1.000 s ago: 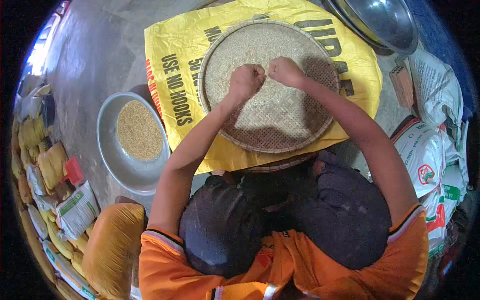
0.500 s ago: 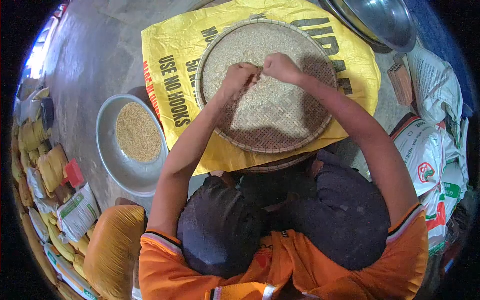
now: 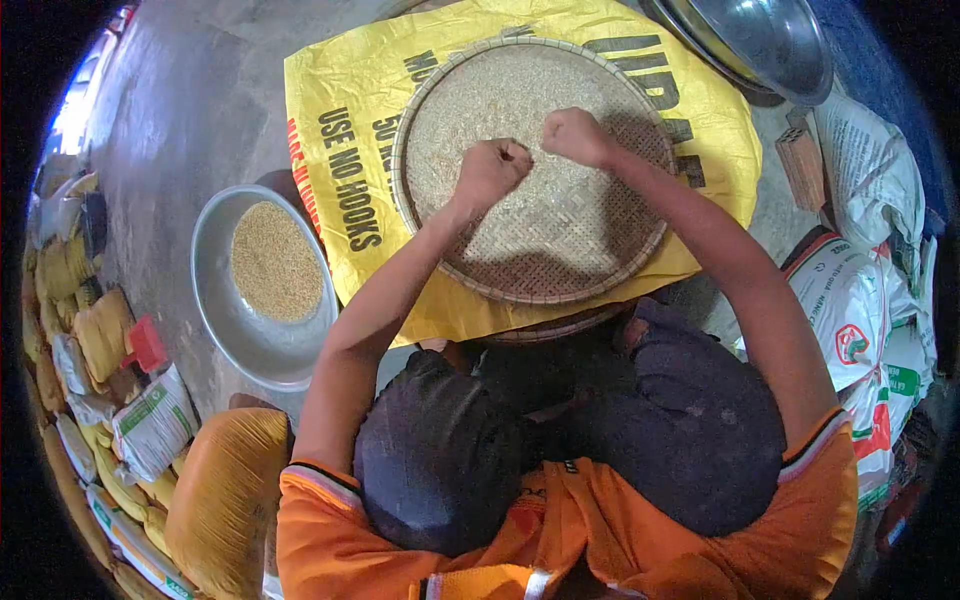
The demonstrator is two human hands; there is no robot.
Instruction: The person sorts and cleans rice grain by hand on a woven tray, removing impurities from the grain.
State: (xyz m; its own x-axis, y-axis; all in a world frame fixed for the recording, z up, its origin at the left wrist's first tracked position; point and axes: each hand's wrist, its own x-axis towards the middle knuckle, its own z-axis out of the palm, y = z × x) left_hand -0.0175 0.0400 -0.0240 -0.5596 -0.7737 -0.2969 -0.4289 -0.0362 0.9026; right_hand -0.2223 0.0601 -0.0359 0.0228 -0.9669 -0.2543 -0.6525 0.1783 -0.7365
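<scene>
A round woven bamboo tray [image 3: 560,262] lies in front of me, with pale grains [image 3: 490,95] spread over its far and left parts. My left hand [image 3: 492,172] is over the middle of the tray, its fingers curled together in a pinch; whatever is in them is too small to make out. To its right, my right hand [image 3: 580,138] is closed in a fist above the grains, and its fingertips are hidden. A small gap separates the two hands.
Under the tray is a yellow printed sack [image 3: 350,90]. A metal basin [image 3: 215,310] of golden grain [image 3: 277,262] stands at the left. Large metal bowls [image 3: 765,45] sit at the far right, near a brick [image 3: 801,170] and white sacks [image 3: 840,310]. A bulging yellow sack [image 3: 225,495] is near left.
My hands, nearly touching before, have moved apart. The left has shifted slightly down and the right a little to the right. Both remain closed above the tray.
</scene>
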